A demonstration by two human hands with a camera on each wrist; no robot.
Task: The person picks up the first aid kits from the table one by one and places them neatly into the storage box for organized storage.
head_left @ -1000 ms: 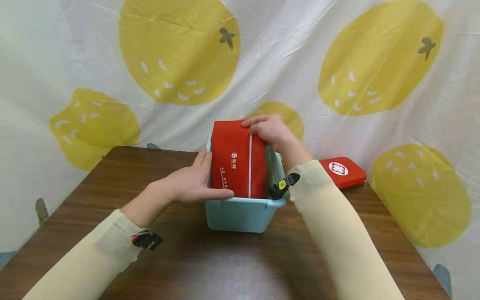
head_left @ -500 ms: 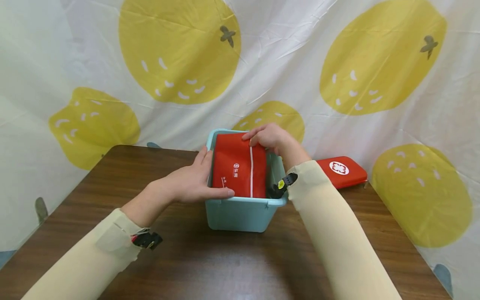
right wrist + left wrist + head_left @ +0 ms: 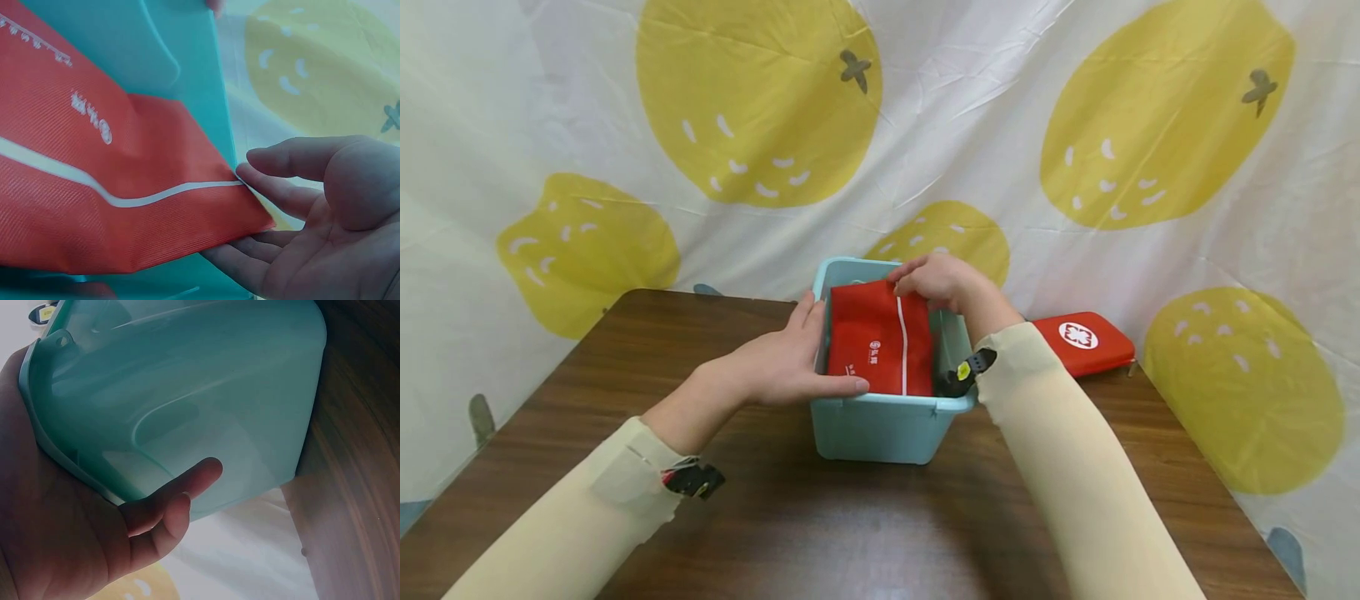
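Observation:
A red fabric bag (image 3: 868,337) with a white stripe and white print stands partly inside a light blue plastic bin (image 3: 872,433), its upper part leaning back. My left hand (image 3: 775,362) holds the bin's front left corner, thumb along the front rim, fingers along the outer wall. In the left wrist view, those fingers lie against the bin's side (image 3: 231,425). My right hand (image 3: 943,279) is at the bag's top edge. Its fingers touch the edge and reach behind it in the right wrist view, while the thumb stands off the front. The bag's lower part is hidden.
A red zipped case (image 3: 1086,346) with a white round emblem lies behind my right forearm on the brown wooden table (image 3: 737,508). A white curtain (image 3: 955,108) printed with yellow lemons hangs behind the table.
The red bag has sunk deeper into the bin and its top leans back more. My right hand has come down with it. My left hand has stayed at the bin's corner.

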